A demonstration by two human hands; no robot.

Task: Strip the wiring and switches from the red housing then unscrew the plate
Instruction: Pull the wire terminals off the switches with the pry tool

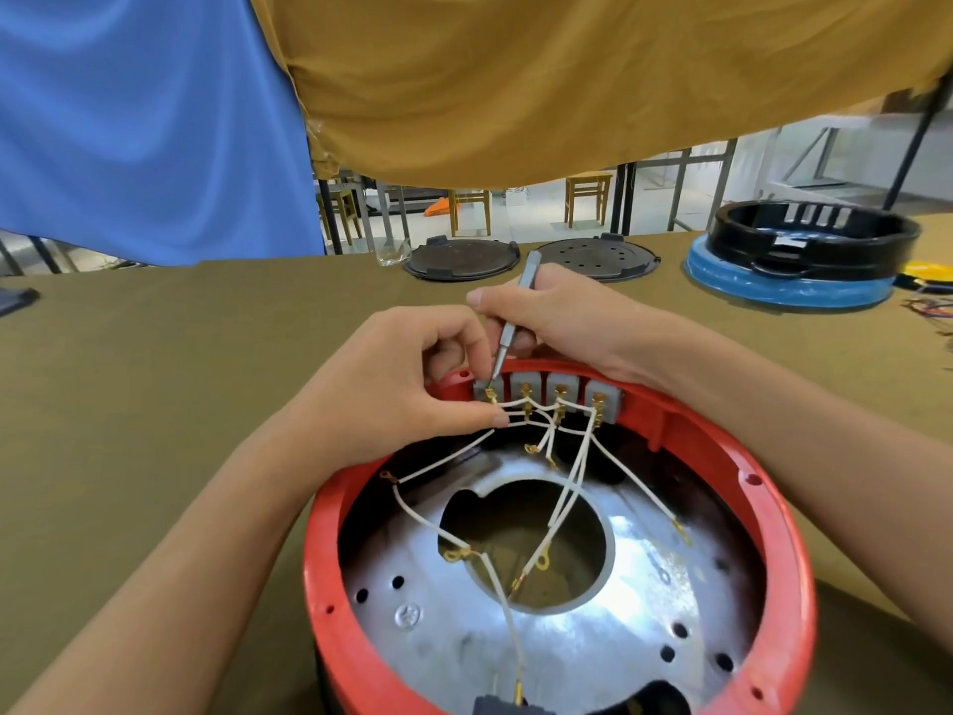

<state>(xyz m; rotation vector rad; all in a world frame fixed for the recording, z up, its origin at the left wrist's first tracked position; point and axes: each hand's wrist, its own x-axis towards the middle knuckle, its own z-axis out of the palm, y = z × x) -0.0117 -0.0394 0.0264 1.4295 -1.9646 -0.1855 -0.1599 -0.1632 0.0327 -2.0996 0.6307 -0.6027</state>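
Note:
The round red housing (319,539) lies open side up on the table in front of me. A shiny metal plate (593,647) with a large centre hole fills its floor. Several grey switches (562,392) line the far inner wall, and white wires (572,482) with gold terminals trail from them over the plate. My left hand (397,389) pinches the wires at the leftmost switch. My right hand (562,312) grips a slim grey screwdriver (508,327), its tip touching that leftmost switch.
Two dark round lids (464,258) (598,258) lie at the table's far edge. A black ring housing on a blue base (804,250) stands at the far right, loose coloured wires (928,307) beside it. Blue and mustard cloths hang above.

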